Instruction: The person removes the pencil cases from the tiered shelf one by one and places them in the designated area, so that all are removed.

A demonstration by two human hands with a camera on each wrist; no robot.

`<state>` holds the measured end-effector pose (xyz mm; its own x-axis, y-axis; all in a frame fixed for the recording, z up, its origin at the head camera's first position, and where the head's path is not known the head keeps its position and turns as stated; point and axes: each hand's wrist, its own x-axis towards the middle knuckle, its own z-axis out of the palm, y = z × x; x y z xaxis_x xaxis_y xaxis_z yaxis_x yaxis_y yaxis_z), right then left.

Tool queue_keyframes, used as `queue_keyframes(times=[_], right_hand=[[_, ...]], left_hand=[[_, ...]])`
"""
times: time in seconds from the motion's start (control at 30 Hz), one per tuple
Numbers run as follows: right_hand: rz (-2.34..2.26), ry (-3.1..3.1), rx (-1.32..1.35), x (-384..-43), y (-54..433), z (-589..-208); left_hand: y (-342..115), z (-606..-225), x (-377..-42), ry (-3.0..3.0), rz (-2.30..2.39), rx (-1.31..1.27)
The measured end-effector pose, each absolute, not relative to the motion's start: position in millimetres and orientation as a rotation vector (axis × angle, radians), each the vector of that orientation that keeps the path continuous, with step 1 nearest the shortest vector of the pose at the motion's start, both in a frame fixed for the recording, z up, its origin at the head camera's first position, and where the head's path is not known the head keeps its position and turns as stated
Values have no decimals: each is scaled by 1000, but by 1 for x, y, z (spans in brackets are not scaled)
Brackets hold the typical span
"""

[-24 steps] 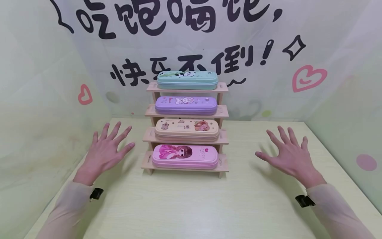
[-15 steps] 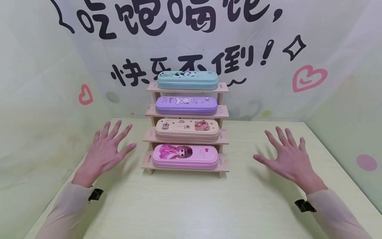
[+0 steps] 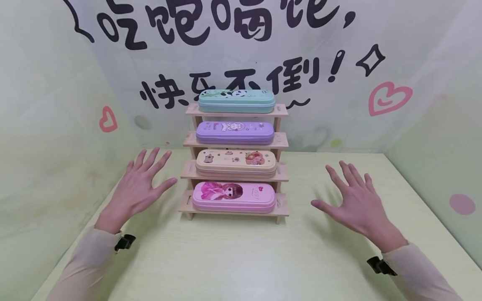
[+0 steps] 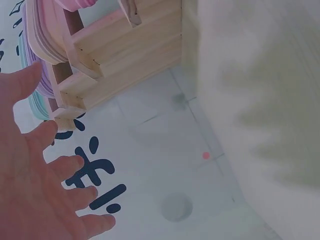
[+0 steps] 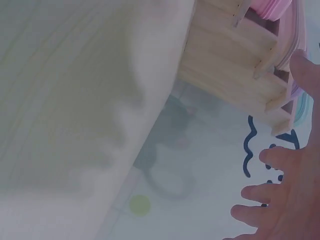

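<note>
A stepped wooden rack (image 3: 186, 205) stands mid-table and carries one pencil case per tier. From top to bottom come a mint green pencil case (image 3: 236, 101) with pandas, a purple pencil case (image 3: 235, 133), a cream pencil case (image 3: 236, 163) and a pink pencil case (image 3: 233, 197) with a doll picture. My left hand (image 3: 137, 188) hovers left of the rack, fingers spread and holding nothing. On the other side my right hand (image 3: 359, 202) is likewise spread, farther from the rack than the left. In the left wrist view the rack's side (image 4: 130, 55) shows beyond the thumb.
The pale wood table (image 3: 233, 259) stretches in front of the rack and to both sides. Behind it hangs a printed white backdrop (image 3: 331, 117) with large black characters. Light fabric walls (image 3: 49, 167) close in the left and right.
Both hands have moved inward toward the rack, the right one farther than the left. The rack and the pencil cases have stayed in place.
</note>
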<state>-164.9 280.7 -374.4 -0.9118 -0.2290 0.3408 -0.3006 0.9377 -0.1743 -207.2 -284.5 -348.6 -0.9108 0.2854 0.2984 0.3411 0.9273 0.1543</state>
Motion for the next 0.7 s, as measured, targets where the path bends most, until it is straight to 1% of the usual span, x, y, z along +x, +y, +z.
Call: queue_keyframes(times=[0.3, 0.47, 0.7], right_hand=[[391, -2706, 469, -159, 261, -371], [478, -2676, 519, -155, 249, -369], [611, -2753, 497, -147, 231, -366]], left_hand=[[-276, -343, -212, -2785, -385, -507], [-270, -340, -215, -2780, -545, -499], [-260, -336, -219, -2750, -682, -482]])
